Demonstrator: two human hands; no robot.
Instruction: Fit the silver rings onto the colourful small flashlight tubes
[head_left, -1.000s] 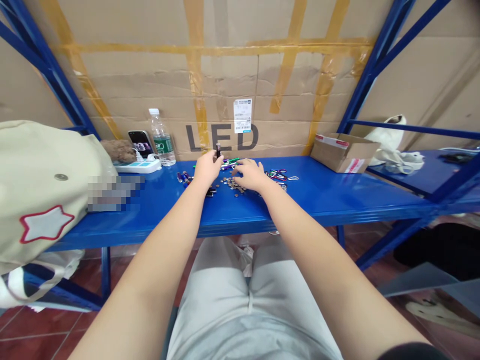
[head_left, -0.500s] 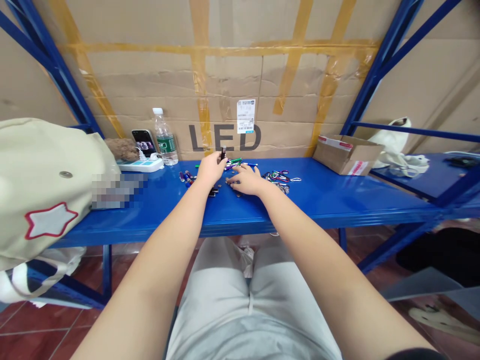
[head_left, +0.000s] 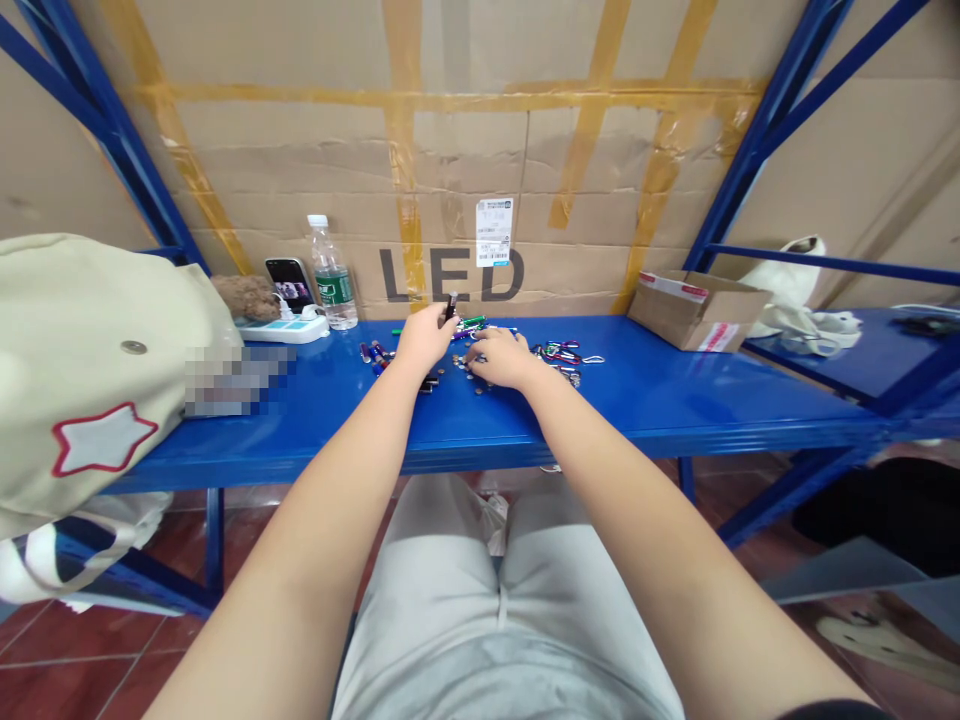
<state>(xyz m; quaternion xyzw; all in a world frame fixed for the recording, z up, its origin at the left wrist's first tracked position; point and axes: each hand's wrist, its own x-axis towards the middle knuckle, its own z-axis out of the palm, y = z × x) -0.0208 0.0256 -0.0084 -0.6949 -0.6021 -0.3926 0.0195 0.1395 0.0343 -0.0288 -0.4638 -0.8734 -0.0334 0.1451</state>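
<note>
A short black tube (head_left: 451,306), like a small flashlight body, stands upright in the closed fingers of my left hand (head_left: 426,338). My right hand (head_left: 501,358) is palm down to the right of it, fingers curled and tips together at the small round coin-like pieces (head_left: 459,362) on the blue shelf (head_left: 645,390). Whatever those fingertips pinch is too small to make out. Coloured metal tubes (head_left: 375,353) lie left of my left hand, partly hidden by it. More tubes, green and blue (head_left: 472,323), lie behind my hands. Coloured carabiner clips (head_left: 564,351) are heaped right of my right hand.
A water bottle (head_left: 332,280), a phone (head_left: 289,283) and a white power strip (head_left: 285,328) stand at the back left. A cream bag (head_left: 97,350) fills the left side. An open cardboard box (head_left: 697,308) sits at the back right. Taped cardboard (head_left: 300,150) closes off the back.
My right hand has shifted slightly right and its fingers have curled in, uncovering more round pieces. My left hand still holds the black tube in nearly the same place.
</note>
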